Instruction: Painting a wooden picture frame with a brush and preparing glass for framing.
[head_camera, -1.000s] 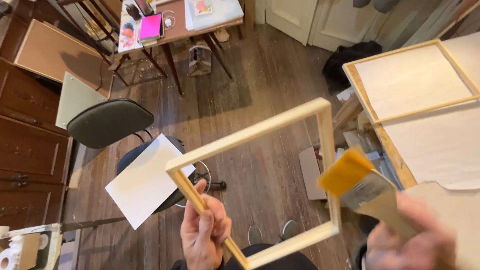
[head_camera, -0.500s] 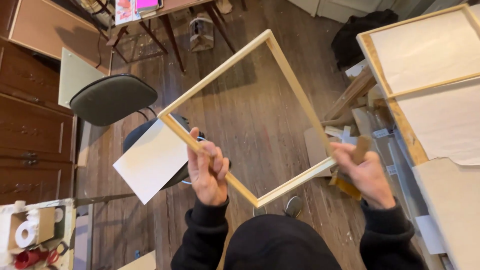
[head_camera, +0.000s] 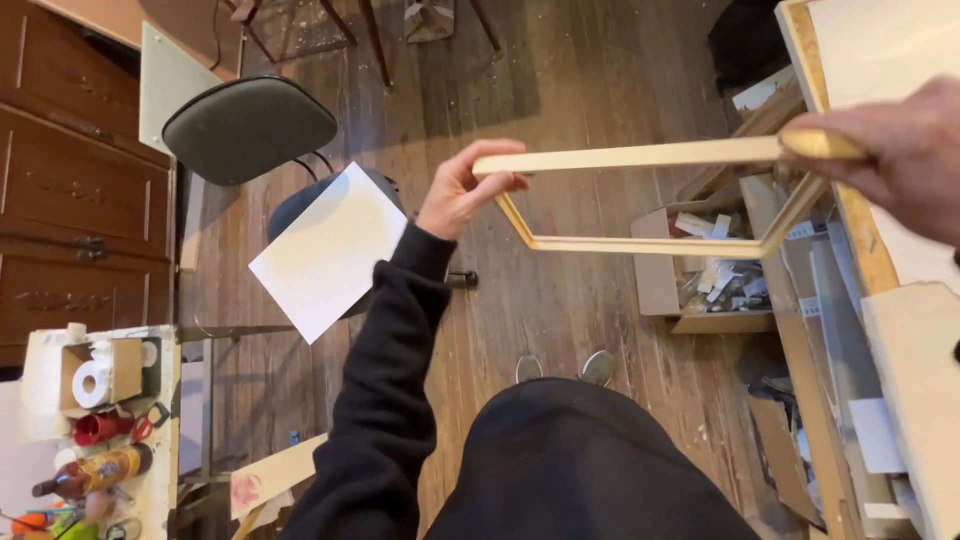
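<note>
— Where is the wooden frame just now?

— In the air above the wooden floor, carried by nothing but the two hands, tilted nearly flat so the view runs along its bars. One corner sits in the left hand, the opposite end under the right hand.

— How are the hands set?

— The left hand's fingers are closed around the end of the upper bar, thumb beneath it. The right hand is clamped on the far corner; something yellow shows under its fingers, too hidden to tell what it is.

— What makes for good handling here?

— I'd judge that gripping at opposite corners, as now, keeps a light frame from twisting. Both grips want to stay firm but not squeezing, since thin bars can rack at the joints. It is worth keeping the frame away from the open cardboard box of scraps below and the big stretched canvas to the right.

— And the white sheet?

— On the stool by the dark chair, well apart from the frame.
</note>
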